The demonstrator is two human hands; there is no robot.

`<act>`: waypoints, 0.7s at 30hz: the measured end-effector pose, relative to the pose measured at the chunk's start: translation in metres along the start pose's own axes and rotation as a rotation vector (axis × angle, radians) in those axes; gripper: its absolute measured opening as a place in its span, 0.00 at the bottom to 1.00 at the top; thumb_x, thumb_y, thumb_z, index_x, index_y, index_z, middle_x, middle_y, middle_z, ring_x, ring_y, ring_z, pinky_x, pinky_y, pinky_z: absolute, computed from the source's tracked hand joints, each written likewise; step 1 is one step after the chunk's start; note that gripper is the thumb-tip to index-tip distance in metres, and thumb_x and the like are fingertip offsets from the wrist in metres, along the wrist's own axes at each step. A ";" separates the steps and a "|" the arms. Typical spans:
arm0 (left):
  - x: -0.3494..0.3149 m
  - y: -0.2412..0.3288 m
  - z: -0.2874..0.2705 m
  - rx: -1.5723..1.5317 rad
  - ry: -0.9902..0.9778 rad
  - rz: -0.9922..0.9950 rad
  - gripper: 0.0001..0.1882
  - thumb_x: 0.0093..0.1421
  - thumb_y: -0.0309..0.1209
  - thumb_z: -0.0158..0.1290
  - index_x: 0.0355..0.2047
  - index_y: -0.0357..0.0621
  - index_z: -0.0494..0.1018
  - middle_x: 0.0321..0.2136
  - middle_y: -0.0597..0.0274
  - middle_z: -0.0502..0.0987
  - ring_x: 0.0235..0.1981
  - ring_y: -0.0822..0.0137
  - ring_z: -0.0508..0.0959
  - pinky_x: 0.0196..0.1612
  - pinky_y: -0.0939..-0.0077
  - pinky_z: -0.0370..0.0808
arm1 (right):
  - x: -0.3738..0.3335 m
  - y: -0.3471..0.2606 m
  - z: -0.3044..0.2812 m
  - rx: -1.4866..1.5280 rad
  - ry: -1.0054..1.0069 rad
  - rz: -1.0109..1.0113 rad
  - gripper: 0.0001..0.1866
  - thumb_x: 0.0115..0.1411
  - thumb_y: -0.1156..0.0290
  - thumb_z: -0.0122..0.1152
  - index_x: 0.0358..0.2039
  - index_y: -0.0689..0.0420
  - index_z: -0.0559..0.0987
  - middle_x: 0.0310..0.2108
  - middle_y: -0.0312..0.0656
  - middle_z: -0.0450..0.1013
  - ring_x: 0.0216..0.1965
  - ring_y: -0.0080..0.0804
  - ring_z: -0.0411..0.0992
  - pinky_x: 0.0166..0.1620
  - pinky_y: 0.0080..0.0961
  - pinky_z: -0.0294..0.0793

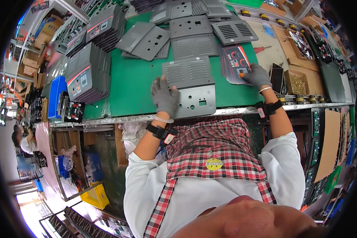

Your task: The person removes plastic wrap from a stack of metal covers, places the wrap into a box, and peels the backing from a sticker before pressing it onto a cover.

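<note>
Green work surface fills the far half of my view, a long workbench [133,89] crowded with sheet-metal parts; stacked printed panels [87,77] stand on the left, loose grey panels [194,45] lie at the far middle. At the near middle is the grey louvred metal panel [188,73], lying just inside the bench's near edge, its slotted part far and its punched holes near. Just beyond it to the right sits a slightly fanned pile of red-and-dark printed overlays [234,59].

My gloved left hand [165,97] lies palm down at the panel's left edge, fingers loosely spread and bent, clasping nothing that I can see. My gloved right hand [258,76] reaches the overlays' near right corner with bent fingers; it touches the pile, but I cannot tell whether a sheet is pinched.

Handling this well, I judge, calls for light, flat pressure from the left so the panel does not skid, while the right fingertips work only the top overlay's corner. Gloves dull the touch, so I would watch for two sheets clinging together, and keep clear of the smartphone [277,77] and screw box [296,84] on the right.
</note>
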State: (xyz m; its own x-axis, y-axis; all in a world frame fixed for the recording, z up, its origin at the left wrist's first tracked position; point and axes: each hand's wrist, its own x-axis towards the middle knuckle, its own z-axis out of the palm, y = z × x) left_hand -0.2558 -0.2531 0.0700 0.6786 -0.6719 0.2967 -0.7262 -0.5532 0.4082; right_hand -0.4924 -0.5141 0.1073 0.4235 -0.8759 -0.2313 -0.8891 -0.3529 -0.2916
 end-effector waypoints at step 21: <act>-0.047 0.075 -0.050 -0.937 -0.430 0.274 0.28 0.53 0.53 0.51 0.40 0.41 0.66 0.31 0.50 0.74 0.34 0.52 0.76 0.36 0.64 0.72 | -0.094 -0.090 0.011 1.404 -0.016 -0.471 0.18 0.60 0.74 0.44 0.50 0.64 0.68 0.48 0.42 0.66 0.47 0.26 0.66 0.50 0.21 0.64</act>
State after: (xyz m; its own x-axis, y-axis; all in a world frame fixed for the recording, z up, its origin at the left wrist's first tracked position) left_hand -0.3363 -0.2380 0.1299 0.2766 -0.9345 0.2242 -0.3493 0.1195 0.9293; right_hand -0.4504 -0.3964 0.1449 0.6282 -0.7671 0.1299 0.2150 0.0107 -0.9766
